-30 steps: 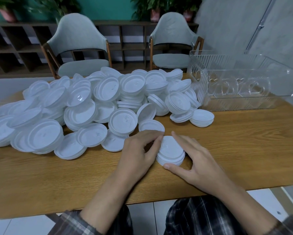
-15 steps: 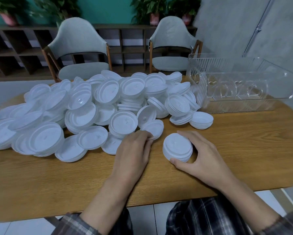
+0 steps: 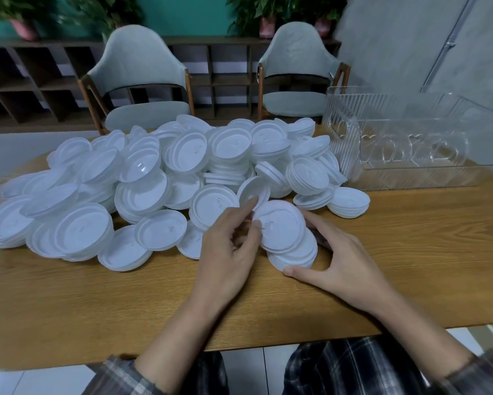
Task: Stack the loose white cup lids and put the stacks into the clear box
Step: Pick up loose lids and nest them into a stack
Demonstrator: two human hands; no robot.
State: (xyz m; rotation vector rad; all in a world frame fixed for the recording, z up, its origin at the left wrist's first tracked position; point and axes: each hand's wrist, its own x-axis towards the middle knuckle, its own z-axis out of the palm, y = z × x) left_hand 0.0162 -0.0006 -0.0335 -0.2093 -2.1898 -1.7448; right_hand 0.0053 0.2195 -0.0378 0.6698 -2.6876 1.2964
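A big heap of loose white cup lids (image 3: 142,183) covers the left and middle of the wooden table (image 3: 410,266). In front of it stands a short stack of lids (image 3: 296,256). My right hand (image 3: 345,263) cups that stack, thumb at its near edge and fingers behind it. My left hand (image 3: 228,249) pinches one white lid (image 3: 282,226) by its left rim and holds it tilted just over the stack. The clear ribbed box (image 3: 410,166) sits at the back right of the table, and I see no lids inside it.
Two small lid stacks (image 3: 349,202) lie between the heap and the box. Two grey chairs (image 3: 142,89) stand behind the table in front of a dark shelf. The table's near edge runs close to my forearms.
My left hand has picked a lid off the front of the heap and brought it right, over the stack. My right hand stays cupped round the stack.
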